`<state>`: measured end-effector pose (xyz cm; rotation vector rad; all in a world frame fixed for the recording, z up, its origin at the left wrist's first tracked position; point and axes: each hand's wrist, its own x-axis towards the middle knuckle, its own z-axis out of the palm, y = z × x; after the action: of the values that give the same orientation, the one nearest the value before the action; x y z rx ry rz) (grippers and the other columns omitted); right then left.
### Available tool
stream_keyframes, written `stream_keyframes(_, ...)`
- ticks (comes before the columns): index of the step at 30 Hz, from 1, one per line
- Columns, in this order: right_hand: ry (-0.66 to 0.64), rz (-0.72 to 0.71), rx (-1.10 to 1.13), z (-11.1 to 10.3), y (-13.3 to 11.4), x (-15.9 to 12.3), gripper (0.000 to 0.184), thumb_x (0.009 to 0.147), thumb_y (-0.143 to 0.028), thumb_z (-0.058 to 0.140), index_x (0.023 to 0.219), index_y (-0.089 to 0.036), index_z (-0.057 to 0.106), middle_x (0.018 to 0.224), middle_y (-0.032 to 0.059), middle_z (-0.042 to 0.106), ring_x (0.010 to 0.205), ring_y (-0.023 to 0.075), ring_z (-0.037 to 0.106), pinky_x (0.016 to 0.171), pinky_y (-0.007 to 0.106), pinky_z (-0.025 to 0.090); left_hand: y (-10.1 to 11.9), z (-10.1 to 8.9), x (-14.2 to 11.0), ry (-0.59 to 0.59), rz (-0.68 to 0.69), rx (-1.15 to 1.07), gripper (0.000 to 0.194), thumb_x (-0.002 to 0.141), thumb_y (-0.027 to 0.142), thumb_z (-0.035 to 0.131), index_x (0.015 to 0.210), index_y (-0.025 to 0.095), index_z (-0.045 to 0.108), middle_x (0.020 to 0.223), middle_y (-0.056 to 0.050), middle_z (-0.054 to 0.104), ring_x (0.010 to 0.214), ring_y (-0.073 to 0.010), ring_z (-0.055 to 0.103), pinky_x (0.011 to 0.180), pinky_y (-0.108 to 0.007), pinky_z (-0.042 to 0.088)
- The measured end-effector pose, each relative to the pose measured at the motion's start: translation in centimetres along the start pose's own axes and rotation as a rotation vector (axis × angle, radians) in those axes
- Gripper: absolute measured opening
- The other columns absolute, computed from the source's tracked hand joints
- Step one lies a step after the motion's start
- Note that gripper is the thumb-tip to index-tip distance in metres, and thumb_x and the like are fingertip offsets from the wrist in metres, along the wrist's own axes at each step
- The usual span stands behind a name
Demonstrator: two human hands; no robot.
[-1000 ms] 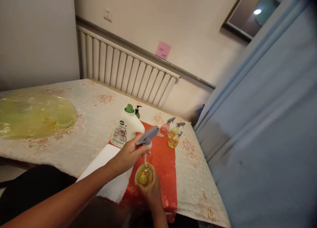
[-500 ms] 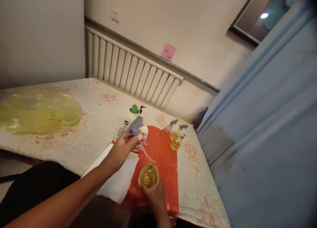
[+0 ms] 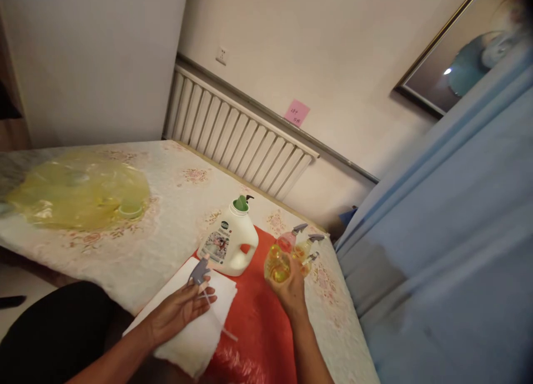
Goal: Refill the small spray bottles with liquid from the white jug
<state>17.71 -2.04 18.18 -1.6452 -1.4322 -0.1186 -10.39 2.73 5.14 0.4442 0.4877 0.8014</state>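
Observation:
My left hand (image 3: 183, 308) holds a grey trigger spray head (image 3: 199, 270) over a sheet of white paper (image 3: 189, 345). Its clear dip tube (image 3: 217, 319) hangs down toward the lower right, out of any bottle. In my right hand (image 3: 290, 290) is a clear bottle (image 3: 277, 264) with yellow liquid and an uncapped neck. Just beyond that hand stand several spray bottles, one with pink liquid (image 3: 286, 240) and others with yellow (image 3: 303, 249). Between my hands, farther back, a white jug (image 3: 237, 234) with a printed label stands upright, something green in its mouth.
A red plastic sheet (image 3: 262, 317) lies under the paper and jug on a flowered tablecloth (image 3: 177, 206). A yellow plastic bag (image 3: 79, 192) with a green cap (image 3: 130, 210) is at the left. A blue curtain (image 3: 449, 234) hangs at the right, a radiator (image 3: 237, 134) behind.
The spray head in my left hand has come down and left, over the paper. My right hand has carried the bottle up and right toward the spray bottles. The jug is now uncovered.

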Motion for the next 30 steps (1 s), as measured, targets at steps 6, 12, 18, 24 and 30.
stream_keyframes(6, -0.079, -0.262, -0.2, 0.1, -3.6, 8.5, 0.064, 0.066, -0.025, 0.07, 0.128, -0.015, 0.058, 0.12, 0.0123, 0.065, 0.112, 0.0295, 0.059, 0.099, 0.044, 0.047, -0.9, -1.9, 0.7, -0.053, -0.056, -0.005, 0.049, 0.078, 0.041, 0.081, 0.119, 0.021, 0.061, 0.107, -0.009, 0.073, 0.105, -0.022, 0.071, 0.097, -0.035, 0.05)
stream_keyframes(12, -0.204, -0.348, -0.446, 1.1, -6.7, 12.8, 0.063, 0.068, -0.02, 0.068, 0.13, -0.019, 0.056, 0.123, 0.0096, 0.063, 0.111, 0.0275, 0.054, 0.096, 0.04, 0.045, -1.0, -2.2, 0.3, -0.101, -0.042, 0.025, 0.044, 0.082, 0.039, 0.078, 0.119, 0.021, 0.061, 0.105, -0.009, 0.072, 0.102, -0.022, 0.07, 0.093, -0.035, 0.05)
stream_keyframes(18, -0.288, -0.378, -0.695, 1.7, -9.1, 14.5, 0.066, 0.07, -0.018, 0.065, 0.134, -0.022, 0.052, 0.128, 0.0087, 0.06, 0.112, 0.0281, 0.05, 0.092, 0.037, 0.04, -1.4, -2.5, 0.4, -0.156, -0.035, -0.055, 0.032, 0.089, 0.03, 0.073, 0.118, 0.019, 0.062, 0.105, -0.01, 0.072, 0.099, -0.0195, 0.07, 0.09, -0.033, 0.049)
stream_keyframes(24, -0.323, -0.45, -0.827, 1.9, -10.2, 15.4, 0.064, 0.071, -0.017, 0.062, 0.134, -0.022, 0.052, 0.128, 0.0095, 0.059, 0.111, 0.0287, 0.048, 0.09, 0.038, 0.038, -1.4, -2.4, 0.2, -0.151, -0.025, -0.055, 0.033, 0.089, 0.031, 0.073, 0.118, 0.019, 0.063, 0.106, -0.01, 0.072, 0.097, -0.0199, 0.07, 0.089, -0.033, 0.049)
stream_keyframes(30, -0.335, -0.495, -0.892, 1.7, -11.0, 15.8, 0.065, 0.07, -0.015, 0.062, 0.134, -0.022, 0.051, 0.13, 0.0094, 0.058, 0.111, 0.0282, 0.047, 0.09, 0.038, 0.037, -1.5, -2.5, 0.3, -0.141, -0.024, -0.046, 0.034, 0.09, 0.032, 0.072, 0.12, 0.019, 0.062, 0.105, -0.01, 0.072, 0.098, -0.0201, 0.069, 0.09, -0.033, 0.049)
